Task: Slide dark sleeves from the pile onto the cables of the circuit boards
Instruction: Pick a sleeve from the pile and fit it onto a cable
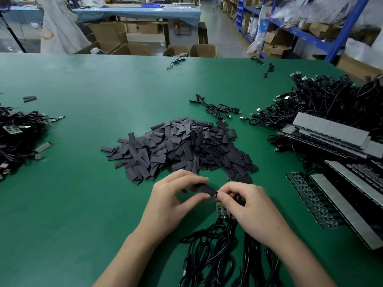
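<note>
On the green surface (83,162), the pile of dark sleeves (180,146) lies at the centre, spreading from 10 o'clock to 2 o'clock of the hands. Just at its 6 o'clock edge, the left hand (172,206) holds one dark sleeve (204,188) above the surface, its grip clamped on the sleeve between thumb and curled fingers. The right hand (248,206) meets it from 3 o'clock, its grip pinched together on what seems to be the top end of a small circuit board (222,211), right at the sleeve's mouth; the contact itself is too small to read. The board shows below the right thumb, and its black cables (207,245) trail in loops toward 6 o'clock between the forearms. At 3 o'clock lie stacked boards (331,131) in long rows, with a big cable tangle (323,96) behind them at 2 o'clock. A further heap of cabled boards (18,137) sits at 9 o'clock, and one loose coiled cable (219,109) lies at 1 o'clock beyond the pile.
</note>
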Tool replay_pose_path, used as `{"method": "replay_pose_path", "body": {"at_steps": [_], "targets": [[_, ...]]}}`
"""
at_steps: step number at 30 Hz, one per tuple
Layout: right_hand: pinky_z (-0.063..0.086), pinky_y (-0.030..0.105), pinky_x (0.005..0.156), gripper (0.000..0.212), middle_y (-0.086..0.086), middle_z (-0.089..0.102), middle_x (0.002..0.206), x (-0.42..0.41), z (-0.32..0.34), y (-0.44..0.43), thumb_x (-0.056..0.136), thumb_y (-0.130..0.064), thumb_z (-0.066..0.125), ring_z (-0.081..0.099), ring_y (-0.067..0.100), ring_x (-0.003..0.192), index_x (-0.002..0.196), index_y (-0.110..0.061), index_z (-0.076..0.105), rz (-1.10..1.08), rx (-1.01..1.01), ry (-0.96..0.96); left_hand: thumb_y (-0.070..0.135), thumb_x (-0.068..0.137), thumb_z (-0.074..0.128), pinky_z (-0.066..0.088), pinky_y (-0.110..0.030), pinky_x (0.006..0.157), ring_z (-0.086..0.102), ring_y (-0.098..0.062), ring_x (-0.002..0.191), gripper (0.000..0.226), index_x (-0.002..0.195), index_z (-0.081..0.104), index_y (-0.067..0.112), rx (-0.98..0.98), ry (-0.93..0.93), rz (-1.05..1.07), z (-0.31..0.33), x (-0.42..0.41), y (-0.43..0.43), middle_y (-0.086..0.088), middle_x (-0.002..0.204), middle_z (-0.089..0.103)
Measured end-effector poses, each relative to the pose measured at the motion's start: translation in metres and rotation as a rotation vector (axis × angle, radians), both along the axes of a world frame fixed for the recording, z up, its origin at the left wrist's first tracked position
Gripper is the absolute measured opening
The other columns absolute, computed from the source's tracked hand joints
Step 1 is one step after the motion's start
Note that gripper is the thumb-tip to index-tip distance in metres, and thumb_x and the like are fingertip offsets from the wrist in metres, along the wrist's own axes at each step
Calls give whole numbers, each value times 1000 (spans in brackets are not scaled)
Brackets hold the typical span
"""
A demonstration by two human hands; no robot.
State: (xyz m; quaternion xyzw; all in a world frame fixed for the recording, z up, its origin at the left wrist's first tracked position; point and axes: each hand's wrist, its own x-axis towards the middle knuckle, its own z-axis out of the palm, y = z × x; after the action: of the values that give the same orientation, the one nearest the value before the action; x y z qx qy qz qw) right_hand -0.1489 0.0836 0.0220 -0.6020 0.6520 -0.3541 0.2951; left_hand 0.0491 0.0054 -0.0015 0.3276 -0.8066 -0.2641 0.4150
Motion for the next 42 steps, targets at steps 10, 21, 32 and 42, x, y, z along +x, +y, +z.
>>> {"method": "replay_pose_path", "body": {"at_steps": [10,21,32,42], "targets": [[38,21,54,22,4,67,70,5,2,1,99,-30,64,59,22,63,81,-37,74,3,-1,-63,38,79,83,54,-26,72,68,-11,83,35,111,78,24,2,63,97,2,-2,2,16,98,71],[42,15,54,21,-7,67,68,8,-2,1,101,-31,61,56,3,56,83,-37,71,17,-44,-8,58,79,78,54,-31,71,66,-10,90,53,124,68,30,-32,-20,65,3,-3,4,20,106,65],[43,14,67,19,-22,65,77,9,-5,1,102,-32,59,64,3,76,88,-37,71,29,-114,151,53,79,77,55,-28,71,66,-12,92,51,125,67,32,2,-28,47,1,-4,3,17,108,66],[39,16,79,12,-25,67,79,8,-4,2,99,-32,63,63,1,86,94,-37,73,-1,-121,224,33,77,86,54,-31,66,68,-13,88,49,122,70,27,15,58,99,4,-3,2,16,102,68]]}}
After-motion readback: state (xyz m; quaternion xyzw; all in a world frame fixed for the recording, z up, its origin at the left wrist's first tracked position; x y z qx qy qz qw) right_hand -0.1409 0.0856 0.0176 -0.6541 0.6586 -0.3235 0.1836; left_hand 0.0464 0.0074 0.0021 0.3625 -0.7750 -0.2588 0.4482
